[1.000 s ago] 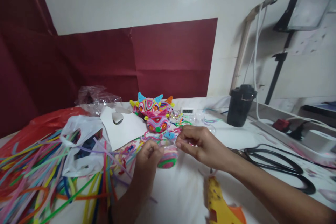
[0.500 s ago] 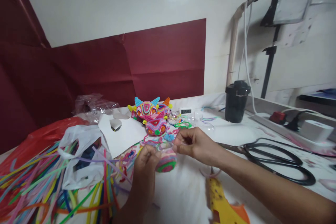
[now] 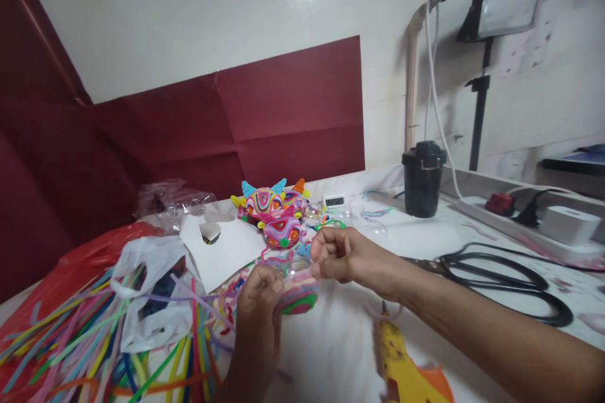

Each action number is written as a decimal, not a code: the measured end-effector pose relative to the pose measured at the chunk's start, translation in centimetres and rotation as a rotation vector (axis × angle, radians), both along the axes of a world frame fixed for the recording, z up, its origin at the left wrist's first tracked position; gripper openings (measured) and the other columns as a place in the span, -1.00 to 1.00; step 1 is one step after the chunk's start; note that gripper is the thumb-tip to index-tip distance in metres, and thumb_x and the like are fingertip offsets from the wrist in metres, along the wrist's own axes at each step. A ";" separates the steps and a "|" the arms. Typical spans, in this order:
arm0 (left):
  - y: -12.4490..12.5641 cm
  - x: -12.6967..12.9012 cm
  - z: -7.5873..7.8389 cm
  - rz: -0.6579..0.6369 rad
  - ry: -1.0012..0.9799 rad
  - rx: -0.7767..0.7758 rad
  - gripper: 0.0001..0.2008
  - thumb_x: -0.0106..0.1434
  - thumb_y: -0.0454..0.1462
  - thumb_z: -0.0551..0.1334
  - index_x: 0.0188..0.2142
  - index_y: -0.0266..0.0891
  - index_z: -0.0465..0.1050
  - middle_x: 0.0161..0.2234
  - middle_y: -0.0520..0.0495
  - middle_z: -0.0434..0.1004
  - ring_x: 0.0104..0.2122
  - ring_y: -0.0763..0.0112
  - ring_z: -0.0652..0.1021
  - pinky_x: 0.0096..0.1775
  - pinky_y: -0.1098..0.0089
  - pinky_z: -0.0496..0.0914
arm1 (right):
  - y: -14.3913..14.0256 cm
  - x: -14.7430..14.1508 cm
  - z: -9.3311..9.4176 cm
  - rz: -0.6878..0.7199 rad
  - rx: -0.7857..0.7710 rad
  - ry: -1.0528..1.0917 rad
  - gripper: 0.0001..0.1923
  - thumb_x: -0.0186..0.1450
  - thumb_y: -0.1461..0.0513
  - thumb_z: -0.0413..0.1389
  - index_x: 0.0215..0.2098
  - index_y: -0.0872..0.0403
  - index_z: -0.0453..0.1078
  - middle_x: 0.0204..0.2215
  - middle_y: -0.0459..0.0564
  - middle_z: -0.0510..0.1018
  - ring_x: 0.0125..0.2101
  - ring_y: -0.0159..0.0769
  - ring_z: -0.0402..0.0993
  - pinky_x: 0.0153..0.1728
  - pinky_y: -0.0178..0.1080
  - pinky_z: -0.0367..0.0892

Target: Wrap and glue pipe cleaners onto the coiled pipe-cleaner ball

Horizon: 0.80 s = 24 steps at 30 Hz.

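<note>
Over the counter [image 3: 331, 352], left hand [image 3: 258, 296] and right hand [image 3: 338, 255] both pinch a fuzzy ball [image 3: 297, 296], fingers curled.

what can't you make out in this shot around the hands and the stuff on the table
- What the left hand and right hand pinch: thin and blurred in the head view; curled fingers hide the grip.
- Coiled striped piece: its near side is behind the left hand.
- Yellow glue gun: cut off by the bottom edge.
- Small digital display: digits too small to read.
- Pipe cleaner pile: runs off the left and bottom edges.
</note>
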<state>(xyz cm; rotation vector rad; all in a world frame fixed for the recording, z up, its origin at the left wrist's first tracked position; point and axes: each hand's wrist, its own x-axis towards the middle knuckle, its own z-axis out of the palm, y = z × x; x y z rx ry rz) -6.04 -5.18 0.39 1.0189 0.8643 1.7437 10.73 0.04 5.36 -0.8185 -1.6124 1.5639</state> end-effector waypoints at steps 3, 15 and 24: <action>-0.5 0.1 0.4 -0.007 -0.019 0.024 -0.75 0.02 -0.27 0.30 -0.59 -0.23 0.21 -0.57 0.12 0.23 -0.57 0.53 0.28 -0.54 0.51 0.24 | -0.2 0.2 0.3 0.054 -0.039 0.035 -0.57 -0.18 0.20 0.40 -0.45 0.08 0.27 -0.69 -0.30 0.33 -0.67 -0.56 0.11 -0.66 -0.44 0.02; -0.5 1.3 3.3 -0.075 0.045 0.157 -0.76 0.04 -0.23 0.28 -0.58 -0.21 0.21 -0.57 0.10 0.23 -0.54 0.48 0.27 -0.49 0.46 0.25 | -0.3 1.6 1.9 0.098 -0.035 0.136 -0.62 -0.17 0.23 0.37 -0.47 0.09 0.29 -0.75 -0.28 0.37 -0.71 -0.56 0.20 -0.70 -0.44 0.04; 0.6 4.3 7.2 -0.124 0.030 0.223 -0.76 -0.02 -0.24 0.29 -0.59 -0.21 0.21 -0.60 0.11 0.21 -0.58 0.49 0.27 -0.53 0.47 0.25 | 0.5 4.5 3.9 0.117 0.005 0.252 -0.54 -0.19 0.20 0.43 -0.42 0.09 0.32 -0.74 -0.28 0.39 -0.73 -0.54 0.21 -0.71 -0.43 0.07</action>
